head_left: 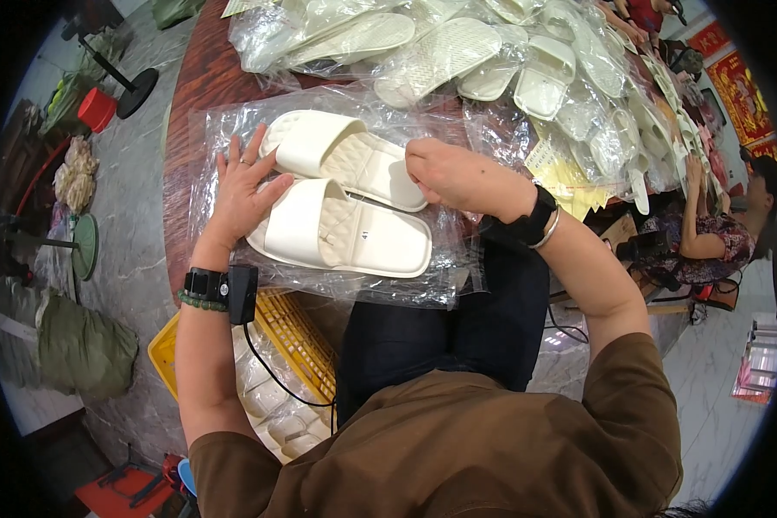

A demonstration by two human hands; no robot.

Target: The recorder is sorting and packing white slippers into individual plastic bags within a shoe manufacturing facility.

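Observation:
Two cream slide slippers lie side by side on clear plastic bags (233, 203) at the table's near edge, toes to the left. The far slipper (341, 151) slightly overlaps the near slipper (341, 233). My left hand (243, 194) rests with fingers spread over the toe ends, touching both slippers. At the heel of the far slipper, my right hand (466, 177) is closed, its fingers curled in. Whether it pinches the slipper's heel or the plastic is hidden by the knuckles. A size mark shows on the near slipper's insole.
Many bagged cream slippers (440, 65) are heaped across the far side of the dark red table (203, 86). Yellow printed sheets (570, 177) lie to the right. A yellow crate (298, 332) with pale slippers stands beside my legs. Another person (721, 224) sits at the right.

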